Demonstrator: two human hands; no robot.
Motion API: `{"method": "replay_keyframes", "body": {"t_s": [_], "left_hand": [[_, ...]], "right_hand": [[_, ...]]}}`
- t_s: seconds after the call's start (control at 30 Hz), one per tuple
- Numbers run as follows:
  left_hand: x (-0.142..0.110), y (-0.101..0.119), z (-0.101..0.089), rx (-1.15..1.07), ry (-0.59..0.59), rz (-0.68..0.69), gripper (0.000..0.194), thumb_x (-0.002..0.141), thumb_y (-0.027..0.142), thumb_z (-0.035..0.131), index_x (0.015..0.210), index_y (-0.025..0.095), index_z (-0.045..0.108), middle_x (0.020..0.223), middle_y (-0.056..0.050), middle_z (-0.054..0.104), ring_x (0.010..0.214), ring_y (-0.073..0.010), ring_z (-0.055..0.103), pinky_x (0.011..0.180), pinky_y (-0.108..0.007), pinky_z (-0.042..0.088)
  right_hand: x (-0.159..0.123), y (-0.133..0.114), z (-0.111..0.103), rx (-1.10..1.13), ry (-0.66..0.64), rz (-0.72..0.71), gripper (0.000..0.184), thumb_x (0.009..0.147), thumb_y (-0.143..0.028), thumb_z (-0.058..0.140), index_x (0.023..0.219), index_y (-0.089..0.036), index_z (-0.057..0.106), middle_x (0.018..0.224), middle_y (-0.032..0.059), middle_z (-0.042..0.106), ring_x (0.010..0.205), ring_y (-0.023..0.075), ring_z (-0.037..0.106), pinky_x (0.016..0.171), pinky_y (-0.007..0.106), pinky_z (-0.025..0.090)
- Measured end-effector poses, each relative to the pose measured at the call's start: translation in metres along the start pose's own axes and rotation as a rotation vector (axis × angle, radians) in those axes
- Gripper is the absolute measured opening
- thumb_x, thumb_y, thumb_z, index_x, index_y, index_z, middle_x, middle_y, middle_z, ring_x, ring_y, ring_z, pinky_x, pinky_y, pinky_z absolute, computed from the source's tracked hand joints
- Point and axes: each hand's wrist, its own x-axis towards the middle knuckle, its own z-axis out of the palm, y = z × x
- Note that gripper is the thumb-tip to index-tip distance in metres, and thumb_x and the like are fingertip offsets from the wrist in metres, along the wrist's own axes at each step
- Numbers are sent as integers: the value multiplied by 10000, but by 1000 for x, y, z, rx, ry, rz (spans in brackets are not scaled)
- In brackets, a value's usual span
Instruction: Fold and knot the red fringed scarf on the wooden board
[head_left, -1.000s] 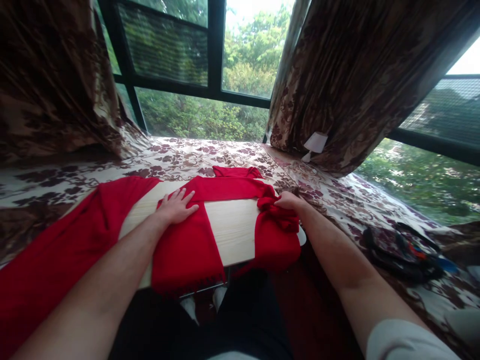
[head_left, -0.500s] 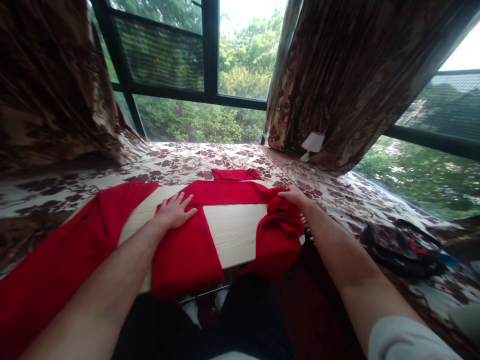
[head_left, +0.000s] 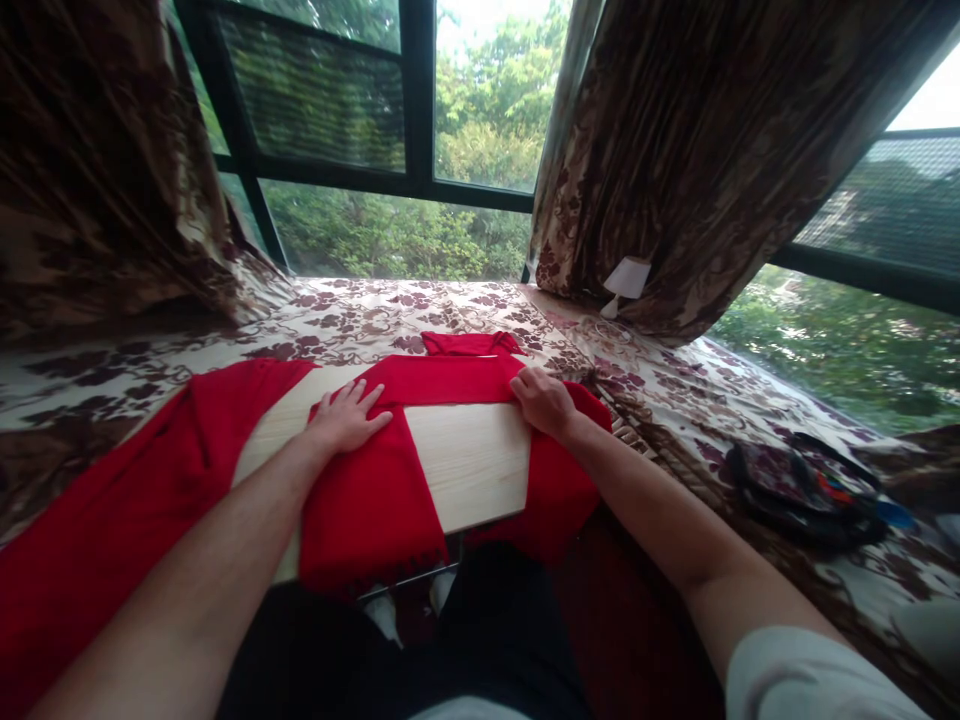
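Note:
A long red scarf (head_left: 375, 500) lies draped across a small pale wooden table (head_left: 465, 465) in front of me. One end trails off to the left over the patterned bedding. My left hand (head_left: 346, 418) rests flat on the scarf with fingers spread, pinning it near the table's middle. My right hand (head_left: 544, 400) lies palm down on the scarf at the table's right side, fingers together and extended, pressing the cloth flat. The fringed end of the scarf hangs over the near edge of the table.
Brown floral bedding (head_left: 420, 310) covers the surface around the table. Dark floral curtains (head_left: 697, 170) hang left and right of a black-framed window (head_left: 416, 100). A small white lamp (head_left: 626, 280) stands at the back right. A dark bag (head_left: 806, 490) lies at the right.
My right hand moved left from the bunched cloth at the table's right edge and now lies on it, flattened. My left hand stayed in place.

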Motion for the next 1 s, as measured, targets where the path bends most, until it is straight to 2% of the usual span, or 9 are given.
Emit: {"method": "replay_keyframes", "body": {"t_s": [0.07,0.17,0.27,0.4,0.5,0.63,0.73,0.87,1.0], "left_hand": [[0,0,0,0,1,3,830,902,721,220,1597,269,199,1666,-122,142,1530,-301,123,1184,-553,109],[-1,1,-1,-1,-1,-2,821,908,712,228,1597,267,199,1665,-126,142,1531,-299,120,1185,-551,106],[-2,2,-2,0,-2,-11,815,909,704,243,1596,265,208,1664,-124,146,1530,-304,124,1187,-552,108],[-1,1,0,-3,3,-9,820,904,715,246,1596,275,207,1665,-118,146,1530,-306,123,1188,-559,111],[1,-1,2,-9,6,-7,825,901,726,236,1597,285,194,1665,-120,142,1531,-303,119,1187,-566,103],[2,-2,4,-19,6,1,829,900,728,236,1597,281,197,1664,-119,146,1531,-308,120,1187,-571,99],[3,-3,5,-15,17,1,823,902,724,244,1595,283,205,1663,-118,154,1529,-312,127,1186,-569,103],[4,-4,7,-6,32,8,808,904,724,246,1592,302,208,1663,-115,157,1528,-310,137,1184,-564,113],[2,-4,5,8,19,9,795,907,721,243,1591,318,203,1664,-114,155,1528,-307,139,1182,-565,117]], "right_hand": [[-1,-26,2,29,-55,-111,310,970,-160,359,1071,-161,651,1110,160,601,994,271,519,816,353,431],[-2,-57,6,67,-122,-90,283,947,-162,397,1095,-160,639,1115,163,608,965,267,546,719,329,447],[-1,-72,6,144,-157,-38,259,921,-185,460,1112,-180,635,1103,134,632,952,252,587,701,305,457],[6,-68,-4,338,-151,30,300,861,-342,611,1126,-206,649,1100,84,674,962,229,631,791,289,464],[15,-49,-9,467,-94,163,291,897,-398,574,1090,-201,667,1088,75,701,962,201,647,844,273,453],[25,-16,-4,452,-85,405,376,910,-433,562,1120,-138,663,1119,141,709,1046,241,650,906,295,448],[28,-4,6,472,-173,406,545,883,-529,587,1226,-108,632,1230,176,673,1155,276,621,968,309,437],[37,-18,15,517,-255,373,769,877,-653,523,1421,-110,498,1451,177,526,1327,289,507,1071,329,383],[53,-46,19,429,-377,418,1001,797,-764,538,1520,-98,355,1528,225,410,1398,351,404,1137,458,299]]}}
